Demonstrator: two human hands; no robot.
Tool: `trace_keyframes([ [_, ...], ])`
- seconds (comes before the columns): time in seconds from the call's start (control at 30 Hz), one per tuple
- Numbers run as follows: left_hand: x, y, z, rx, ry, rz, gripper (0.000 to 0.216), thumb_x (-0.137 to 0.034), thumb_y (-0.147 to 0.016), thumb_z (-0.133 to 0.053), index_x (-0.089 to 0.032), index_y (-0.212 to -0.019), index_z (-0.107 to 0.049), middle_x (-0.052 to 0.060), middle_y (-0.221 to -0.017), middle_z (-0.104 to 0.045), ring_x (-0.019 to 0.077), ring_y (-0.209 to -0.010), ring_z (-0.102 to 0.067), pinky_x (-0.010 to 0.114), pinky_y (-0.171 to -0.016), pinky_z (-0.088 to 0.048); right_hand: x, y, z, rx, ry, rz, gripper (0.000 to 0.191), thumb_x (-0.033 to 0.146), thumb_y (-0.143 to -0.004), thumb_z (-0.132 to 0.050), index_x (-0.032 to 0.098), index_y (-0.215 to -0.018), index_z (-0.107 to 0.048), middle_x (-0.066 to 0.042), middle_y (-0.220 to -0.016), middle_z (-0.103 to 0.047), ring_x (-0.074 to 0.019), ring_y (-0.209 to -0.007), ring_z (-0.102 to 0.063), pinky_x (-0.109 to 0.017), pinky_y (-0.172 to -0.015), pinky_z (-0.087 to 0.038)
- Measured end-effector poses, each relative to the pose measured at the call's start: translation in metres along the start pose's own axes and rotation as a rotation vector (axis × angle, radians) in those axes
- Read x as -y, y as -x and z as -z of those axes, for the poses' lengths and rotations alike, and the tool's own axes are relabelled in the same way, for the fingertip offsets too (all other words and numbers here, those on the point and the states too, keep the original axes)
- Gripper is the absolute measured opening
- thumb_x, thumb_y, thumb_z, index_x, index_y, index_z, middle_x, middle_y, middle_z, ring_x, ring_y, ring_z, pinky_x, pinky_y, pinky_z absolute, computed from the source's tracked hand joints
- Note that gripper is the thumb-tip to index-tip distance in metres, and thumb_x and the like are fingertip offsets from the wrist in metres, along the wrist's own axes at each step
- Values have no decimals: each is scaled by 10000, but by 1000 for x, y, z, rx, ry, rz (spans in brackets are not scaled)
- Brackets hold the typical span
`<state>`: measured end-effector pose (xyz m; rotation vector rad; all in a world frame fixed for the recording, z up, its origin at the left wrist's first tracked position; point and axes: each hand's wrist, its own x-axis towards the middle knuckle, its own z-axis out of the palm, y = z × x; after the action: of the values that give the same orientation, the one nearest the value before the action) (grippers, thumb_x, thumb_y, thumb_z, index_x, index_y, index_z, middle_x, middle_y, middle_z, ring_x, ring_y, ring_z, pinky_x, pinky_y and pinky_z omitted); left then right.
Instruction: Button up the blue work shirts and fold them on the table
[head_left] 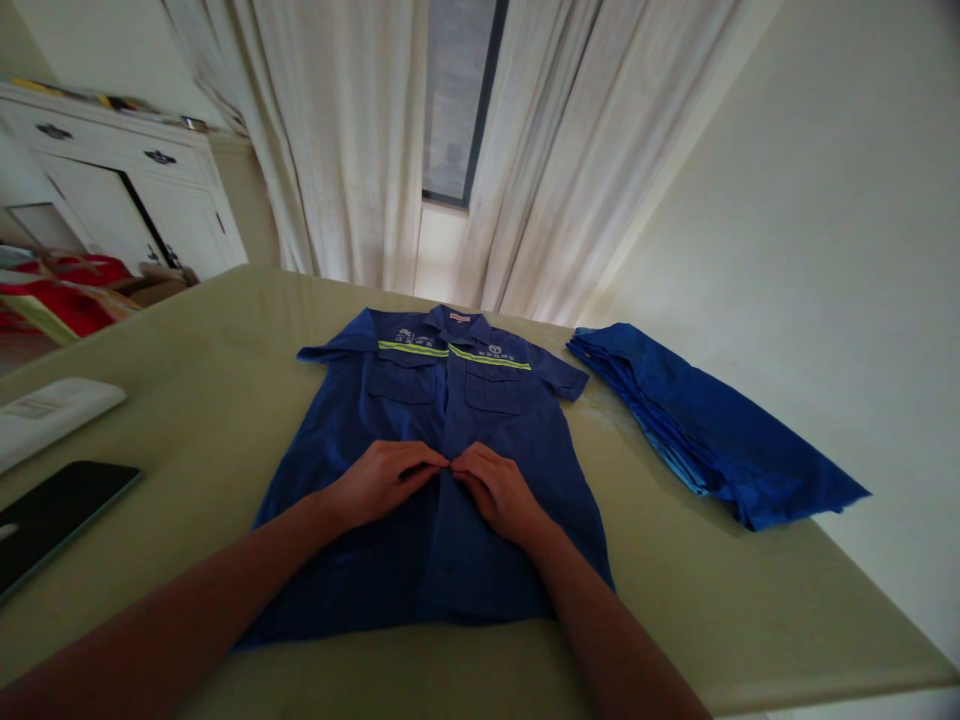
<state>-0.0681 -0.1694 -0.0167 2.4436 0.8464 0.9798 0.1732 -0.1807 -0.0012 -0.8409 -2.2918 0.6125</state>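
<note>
Navy cloth: the shirt (pixel 517 425) lies front up on the surface (pixel 202 400), collar away, already spread out. Left hand (pixel 382 482) and right hand (pixel 499 488) meet at its front opening, each grip pinched on the fabric. Fastening seems under way; how much is closed, I cannot tell. Blue cloths (pixel 697 410) lie beside it, right.

Pale emblems (pixel 495 350) with small characters (pixel 424 342) stood on both sides of the chest of the blue shirt (pixel 495 425). A light label (pixel 459 317) bore reddish print inside the collar. None of this lettering was legible.
</note>
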Motion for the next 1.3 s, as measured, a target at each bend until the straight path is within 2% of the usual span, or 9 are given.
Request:
trace_keyframes([
  [0.27, -1, 0, -1, 12, -12, -5, 213, -247, -1019, -518, -202, -1082, -717, 31, -994, -777, 154, -905, -740, 260, -854, -569, 2, 2, -1, 76, 171, -10, 247, 233, -1065, -402, 220, -1066, -649, -65, -1000, -651, -164, -893, -609, -256, -821, -478],
  [0.4, -3, -2, -1, -33, 74, 161, 182, -303, -996, -571, -210, -1106, -682, 18, -991, -760, 143, -862, -722, 235, -793, -566, 3, 0, -5, -31, 89, -64, 171, 253, -1043, -469, 221, -1057, -636, -56, -979, -656, -167, -892, -626, -267, -818, -484],
  [0.5, -4, -3, 0, -78, 107, 252, 162, -342, -972, -607, -193, -987, -670, 6, -885, -721, 131, -764, -674, 221, -710, -544, 6, -1, -7, -119, 119, -104, 126, 257, -1015, -518, 213, -1000, -635, -43, -919, -635, -151, -776, -599, -262, -735, -468],
  [0.57, -3, -4, 0, -66, 123, 238, 180, -360, -965, -621, -188, -937, -670, 9, -868, -708, 133, -762, -659, 225, -711, -535, 7, -2, -6, -163, 150, -112, 125, 260, -1012, -524, 209, -997, -637, -44, -909, -633, -145, -746, -585, -261, -712, -460],
  [0.67, -3, -5, 1, -24, 146, 172, 187, -352, -987, -593, -199, -1025, -694, 31, -975, -728, 152, -883, -684, 250, -816, -542, 7, -1, -4, -195, 196, -95, 164, 276, -1031, -504, 211, -1042, -654, -64, -953, -658, -157, -814, -618, -263, -749, -478],
  [0.73, -3, -5, 0, -18, 142, 151, 206, -328, -1009, -550, -202, -1068, -702, 43, -1016, -737, 162, -936, -691, 269, -875, -540, 8, 0, -2, -167, 238, -61, 202, 290, -1043, -485, 218, -1069, -673, -76, -982, -679, -166, -857, -639, -268, -780, -489],
  [0.87, -3, -4, 0, -26, 128, 188, 210, -307, -1003, -541, -196, -1024, -718, 34, -969, -751, 161, -883, -702, 258, -836, -547, 10, 0, -2, -87, 287, 4, 266, 293, -1058, -450, 209, -1079, -701, -93, -985, -702, -183, -861, -655, -293, -792, -501],
  [1.07, -5, -4, 3, 32, 173, 256, 228, -335, -988, -540, -196, -980, -721, 13, -894, -748, 155, -814, -693, 221, -696, -529, 7, -1, -4, -119, 44, -16, 225, 327, -1055, -498, 239, -1108, -699, -57, -1027, -704, -157, -928, -672, -268, -839, -523],
  [1.3, -5, -5, 4, 80, 190, 255, 262, -340, -1007, -517, -185, -930, -713, 4, -799, -718, 134, -711, -666, 212, -657, -512, 12, 0, -7, -75, 277, -37, 266, 259, -1067, -452, 240, -1098, -715, -66, -1003, -697, -164, -881, -658, -257, -801, -494],
])
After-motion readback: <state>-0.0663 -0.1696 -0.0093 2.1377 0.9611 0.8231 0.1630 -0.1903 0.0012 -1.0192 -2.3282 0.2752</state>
